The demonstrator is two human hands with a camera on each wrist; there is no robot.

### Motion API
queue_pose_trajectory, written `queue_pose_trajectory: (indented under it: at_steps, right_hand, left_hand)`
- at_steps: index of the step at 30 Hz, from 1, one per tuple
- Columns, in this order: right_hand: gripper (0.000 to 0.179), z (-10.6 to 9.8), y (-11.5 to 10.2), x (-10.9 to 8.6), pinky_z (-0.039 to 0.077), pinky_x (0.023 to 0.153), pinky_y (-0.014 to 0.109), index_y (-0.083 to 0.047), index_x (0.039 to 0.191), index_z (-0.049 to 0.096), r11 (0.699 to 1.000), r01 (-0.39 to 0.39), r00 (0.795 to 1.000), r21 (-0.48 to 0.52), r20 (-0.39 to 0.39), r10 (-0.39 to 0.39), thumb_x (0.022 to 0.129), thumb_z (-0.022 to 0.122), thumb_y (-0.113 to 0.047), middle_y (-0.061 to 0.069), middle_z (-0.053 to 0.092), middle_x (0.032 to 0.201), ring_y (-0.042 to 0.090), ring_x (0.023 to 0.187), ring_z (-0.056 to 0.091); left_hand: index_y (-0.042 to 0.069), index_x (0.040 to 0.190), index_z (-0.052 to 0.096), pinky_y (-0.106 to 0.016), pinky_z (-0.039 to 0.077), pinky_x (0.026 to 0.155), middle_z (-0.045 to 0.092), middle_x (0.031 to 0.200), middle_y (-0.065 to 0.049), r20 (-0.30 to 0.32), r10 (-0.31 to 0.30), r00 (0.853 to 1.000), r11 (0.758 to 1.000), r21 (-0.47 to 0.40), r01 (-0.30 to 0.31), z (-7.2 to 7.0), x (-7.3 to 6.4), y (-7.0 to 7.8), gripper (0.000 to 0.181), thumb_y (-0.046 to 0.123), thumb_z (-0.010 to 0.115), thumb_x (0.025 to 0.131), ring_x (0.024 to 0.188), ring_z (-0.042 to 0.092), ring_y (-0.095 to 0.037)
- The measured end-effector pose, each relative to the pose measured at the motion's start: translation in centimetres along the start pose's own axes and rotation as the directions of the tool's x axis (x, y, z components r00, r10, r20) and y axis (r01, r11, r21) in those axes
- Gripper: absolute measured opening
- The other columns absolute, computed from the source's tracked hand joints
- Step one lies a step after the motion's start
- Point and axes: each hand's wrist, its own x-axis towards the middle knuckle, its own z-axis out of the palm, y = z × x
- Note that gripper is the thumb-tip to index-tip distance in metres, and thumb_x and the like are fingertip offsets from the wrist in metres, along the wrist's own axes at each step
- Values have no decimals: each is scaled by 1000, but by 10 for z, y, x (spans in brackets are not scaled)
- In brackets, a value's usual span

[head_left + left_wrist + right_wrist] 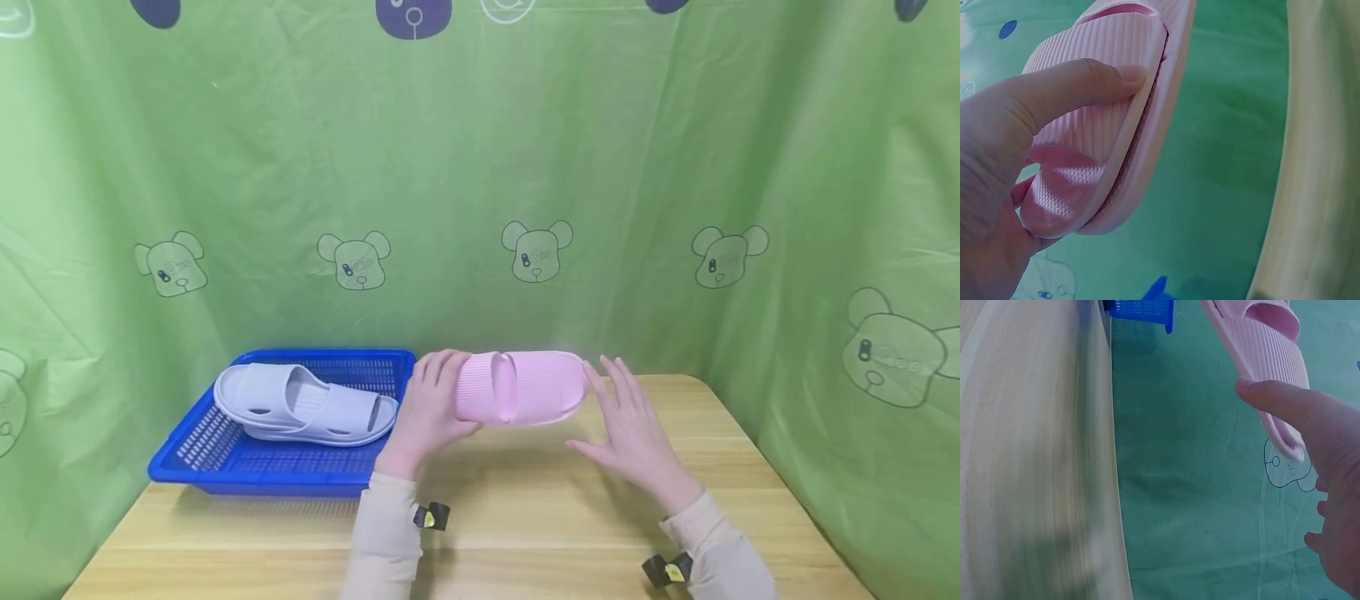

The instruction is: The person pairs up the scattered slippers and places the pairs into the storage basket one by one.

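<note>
A pair of pink ribbed slippers (542, 385), nested together, is held above the table by my left hand (429, 408). In the left wrist view the left thumb (1094, 84) lies across the ribbed strap, with other fingers partly hidden behind the slippers. My right hand (633, 429) is spread at the right end of the pair, thumb apart from the fingers. Whether its fingertips touch the slipper I cannot tell. In the right wrist view the thumb (1279, 400) overlaps the slipper's edge.
At the left stands a blue plastic basket (255, 477) with a pair of pale grey slippers (262, 396) lying in it, stacked. The wooden table (540, 533) is bordered by a green curtain (450, 167) printed with bear heads, at the back and both sides.
</note>
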Motion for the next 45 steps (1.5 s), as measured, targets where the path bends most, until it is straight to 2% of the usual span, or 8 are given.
queue_pose_trajectory:
  at_steps: [6, 12, 17, 23, 29, 40, 45]
  right_hand:
    - [112, 1, 1, 0, 25, 112, 69, -15, 155, 20, 1000, 15, 1000, 0, -11, -15, 69, 79, -55, 23, 23, 157, 46, 145, 21]
    - [98, -1, 0, -1, 28, 109, 70, -15, 153, 29, 999, 22, 1000, 27, 14, -23, 75, 76, -50, 21, 33, 153, 45, 142, 27]
    - [87, 2, -2, -1, 34, 106, 69, -13, 149, 38, 998, 54, 998, 32, 10, -55, 78, 74, -48, 19, 44, 147, 44, 137, 37]
    - [80, 10, -5, -1, 42, 101, 63, -9, 143, 46, 991, 127, 991, 36, -39, -126, 78, 74, -46, 16, 53, 138, 39, 126, 50]
    - [76, 17, -14, 0, 43, 102, 61, -6, 137, 52, 981, 186, 980, 53, -81, -182, 77, 74, -46, 16, 56, 134, 39, 123, 53]
    - [77, 35, -40, -1, 36, 111, 60, -11, 143, 46, 975, 214, 975, 67, 54, -217, 83, 67, -54, 17, 49, 145, 41, 134, 45]
    - [78, 43, -54, 2, 32, 113, 59, -15, 147, 43, 965, 246, 962, 88, 103, -255, 83, 67, -54, 15, 41, 152, 40, 140, 38]
  left_hand:
    - [16, 138, 44, -50, 42, 108, 49, 137, -8, 8, -59, 998, 998, -19, 59, -20, -3, -10, 100, 34, 93, 53, 129, 41, -30]
    - [14, 137, 45, -53, 42, 107, 50, 135, -10, -36, -55, 998, 998, -14, 55, -33, -9, -24, 99, 32, 93, 52, 128, 40, -33]
    - [14, 136, 46, -54, 42, 105, 50, 134, -10, -51, -68, 996, 998, -9, 67, -46, -14, -35, 98, 30, 93, 51, 128, 40, -33]
    - [13, 135, 46, -54, 41, 104, 50, 133, -11, -70, -65, 995, 998, 11, 66, -61, -21, -51, 96, 28, 93, 52, 126, 40, -34]
    - [10, 134, 47, -50, 37, 109, 51, 132, -12, -89, -45, 995, 998, 33, 48, -74, -27, -67, 95, 31, 91, 53, 125, 40, -35]
    - [7, 134, 47, -52, 34, 110, 50, 132, -15, -93, -71, 993, 996, 54, 77, -95, -39, -88, 98, 28, 92, 51, 126, 38, -38]
    - [4, 133, 47, -52, 34, 108, 51, 129, -19, -129, -42, 991, 997, 61, 50, -106, -43, -96, 96, 27, 92, 51, 123, 40, -40]
